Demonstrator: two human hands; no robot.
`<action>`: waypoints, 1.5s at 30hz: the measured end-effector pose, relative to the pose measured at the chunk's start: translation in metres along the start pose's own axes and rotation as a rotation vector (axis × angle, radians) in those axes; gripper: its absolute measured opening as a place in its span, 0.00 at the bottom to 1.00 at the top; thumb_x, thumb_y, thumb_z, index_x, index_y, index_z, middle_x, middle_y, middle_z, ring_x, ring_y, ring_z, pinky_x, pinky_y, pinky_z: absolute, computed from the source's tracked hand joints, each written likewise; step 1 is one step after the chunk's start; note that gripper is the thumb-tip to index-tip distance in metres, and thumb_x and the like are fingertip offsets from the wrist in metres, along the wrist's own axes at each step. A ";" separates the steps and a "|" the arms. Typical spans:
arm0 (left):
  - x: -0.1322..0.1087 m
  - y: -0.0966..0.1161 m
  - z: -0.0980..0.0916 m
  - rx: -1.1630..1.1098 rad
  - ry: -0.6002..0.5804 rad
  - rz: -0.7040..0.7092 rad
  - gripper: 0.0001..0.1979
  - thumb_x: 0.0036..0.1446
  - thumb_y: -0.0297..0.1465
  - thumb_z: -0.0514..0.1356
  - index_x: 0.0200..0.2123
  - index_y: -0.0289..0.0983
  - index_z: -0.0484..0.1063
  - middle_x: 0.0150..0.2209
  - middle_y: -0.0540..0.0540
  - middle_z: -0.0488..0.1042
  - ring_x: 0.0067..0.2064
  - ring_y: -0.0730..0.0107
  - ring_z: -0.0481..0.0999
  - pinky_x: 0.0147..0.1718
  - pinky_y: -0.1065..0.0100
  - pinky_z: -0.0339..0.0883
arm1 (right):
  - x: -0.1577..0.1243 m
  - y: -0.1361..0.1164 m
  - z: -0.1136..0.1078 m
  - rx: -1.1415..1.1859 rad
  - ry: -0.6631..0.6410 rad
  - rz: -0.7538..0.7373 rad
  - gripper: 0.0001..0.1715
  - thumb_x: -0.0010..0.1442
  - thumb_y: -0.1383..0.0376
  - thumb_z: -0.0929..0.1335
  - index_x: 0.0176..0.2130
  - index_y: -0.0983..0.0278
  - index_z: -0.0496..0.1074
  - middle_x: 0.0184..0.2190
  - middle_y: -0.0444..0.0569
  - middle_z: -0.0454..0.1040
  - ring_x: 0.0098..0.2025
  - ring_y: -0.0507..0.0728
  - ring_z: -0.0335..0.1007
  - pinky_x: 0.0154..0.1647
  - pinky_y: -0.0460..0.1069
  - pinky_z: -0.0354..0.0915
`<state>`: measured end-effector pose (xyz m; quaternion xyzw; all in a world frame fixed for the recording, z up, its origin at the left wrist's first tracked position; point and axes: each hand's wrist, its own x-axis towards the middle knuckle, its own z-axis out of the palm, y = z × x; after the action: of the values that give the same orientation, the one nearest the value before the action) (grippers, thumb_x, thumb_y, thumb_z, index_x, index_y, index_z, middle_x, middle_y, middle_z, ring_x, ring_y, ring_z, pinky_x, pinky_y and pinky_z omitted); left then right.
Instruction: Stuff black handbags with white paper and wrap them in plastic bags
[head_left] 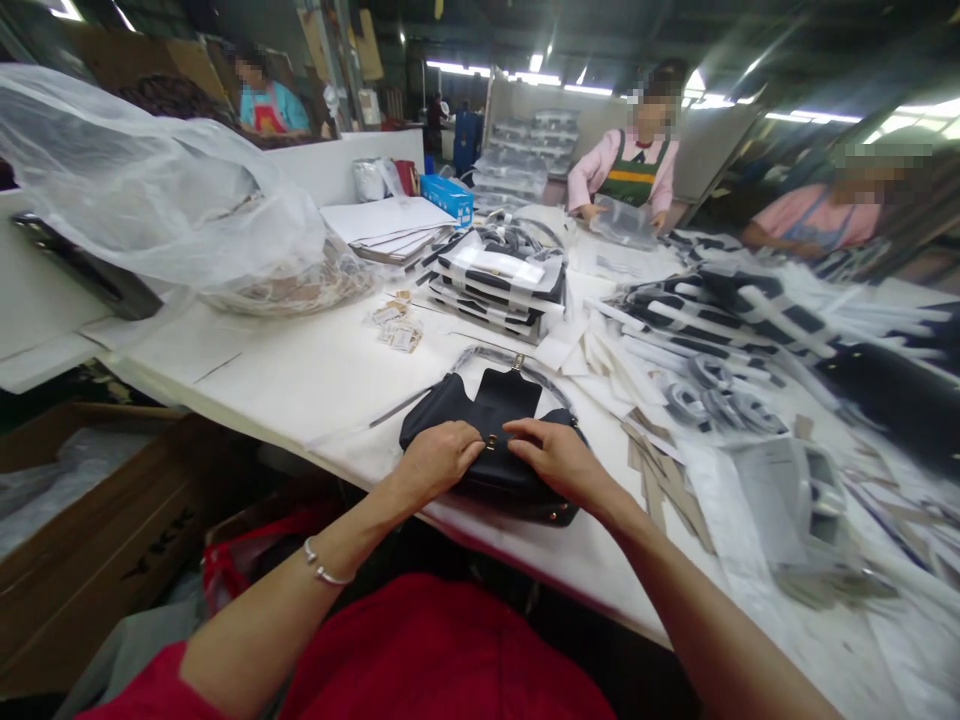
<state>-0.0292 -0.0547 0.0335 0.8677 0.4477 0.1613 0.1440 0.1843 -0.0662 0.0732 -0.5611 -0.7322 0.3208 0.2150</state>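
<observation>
A black handbag (510, 486) lies at the table's near edge, its flap (507, 392) folded back away from me. A small gold-coloured clasp (492, 440) shows on its front between my hands. My left hand (442, 456) is closed on the bag's front left of the clasp, thumb beside it. On the other side, my right hand (556, 456) grips the front's upper edge between thumb and forefinger. Its remaining fingers are partly hidden. A wrapped handle (551, 383) curves behind the bag, and a thin strap (409, 405) runs out to the left.
Stacked black bags (495, 290) with white wrapping stand beyond. Small labels (400, 328) lie left of them, near a large plastic bag (225, 215). Brown strips (671, 480) and wrapped rolls (712, 395) lie right. A cardboard box (97, 570) stands below left. Co-workers (634, 170) are across the table.
</observation>
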 end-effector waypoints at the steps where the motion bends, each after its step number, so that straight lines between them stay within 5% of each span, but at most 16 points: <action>1: -0.001 -0.001 0.002 -0.012 0.028 -0.012 0.15 0.68 0.35 0.50 0.42 0.38 0.76 0.41 0.45 0.79 0.44 0.65 0.77 0.47 0.67 0.67 | 0.006 -0.004 -0.001 -0.048 -0.019 -0.029 0.16 0.60 0.64 0.66 0.48 0.60 0.78 0.45 0.47 0.80 0.46 0.58 0.75 0.49 0.50 0.66; 8: -0.003 -0.006 0.001 -0.046 0.018 -0.012 0.12 0.66 0.33 0.53 0.39 0.38 0.76 0.38 0.47 0.78 0.41 0.67 0.76 0.44 0.69 0.68 | 0.039 -0.021 -0.003 -0.288 -0.275 -0.051 0.11 0.57 0.67 0.68 0.37 0.61 0.81 0.34 0.45 0.81 0.37 0.55 0.76 0.36 0.46 0.64; 18: -0.005 -0.007 0.004 -0.043 -0.012 0.007 0.11 0.66 0.33 0.53 0.38 0.38 0.76 0.37 0.47 0.78 0.40 0.68 0.76 0.42 0.70 0.67 | 0.064 -0.015 0.003 -0.370 -0.441 -0.035 0.09 0.52 0.69 0.71 0.35 0.61 0.80 0.29 0.43 0.79 0.34 0.54 0.74 0.32 0.44 0.62; 31: -0.006 -0.006 0.004 -0.081 -0.004 -0.001 0.11 0.66 0.32 0.54 0.39 0.38 0.76 0.38 0.47 0.78 0.41 0.67 0.76 0.44 0.69 0.67 | 0.054 -0.010 -0.004 -0.660 -0.508 -0.544 0.15 0.63 0.75 0.61 0.40 0.63 0.76 0.37 0.48 0.76 0.37 0.54 0.71 0.35 0.46 0.59; 39: -0.010 -0.007 -0.002 -0.110 -0.061 0.077 0.15 0.67 0.40 0.52 0.45 0.39 0.74 0.44 0.47 0.79 0.46 0.66 0.77 0.47 0.68 0.68 | 0.049 -0.006 -0.005 -0.753 -0.462 -0.612 0.13 0.68 0.69 0.61 0.43 0.63 0.74 0.39 0.49 0.75 0.40 0.55 0.71 0.38 0.47 0.62; 45: -0.016 -0.009 -0.007 -0.085 -0.109 0.209 0.29 0.56 0.50 0.63 0.56 0.41 0.68 0.56 0.44 0.74 0.55 0.59 0.74 0.53 0.63 0.66 | 0.030 -0.003 -0.019 -0.564 -0.203 -0.437 0.17 0.68 0.69 0.61 0.49 0.61 0.76 0.47 0.50 0.77 0.47 0.56 0.73 0.47 0.49 0.65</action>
<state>-0.0475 -0.0615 0.0340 0.9102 0.3392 0.1466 0.1871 0.1867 -0.0338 0.0870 -0.3941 -0.9119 0.1070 0.0419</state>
